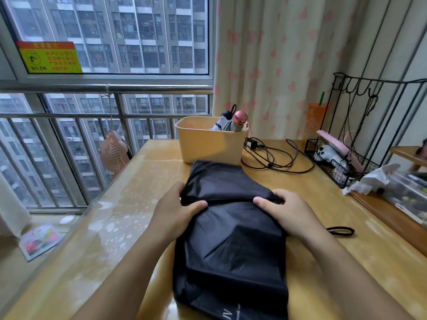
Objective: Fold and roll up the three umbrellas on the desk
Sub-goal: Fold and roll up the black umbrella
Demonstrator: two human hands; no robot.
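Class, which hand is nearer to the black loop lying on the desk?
Right. The right hand grips the umbrella beside the black loop; the left hand holds the umbrella's other side.

A tan bin (209, 146) stands at the counter's (157, 179) far edge, black cables (268, 165) just beside it. A wire rack (337, 169) sits right. A hair tie (341, 231) lies nearer.
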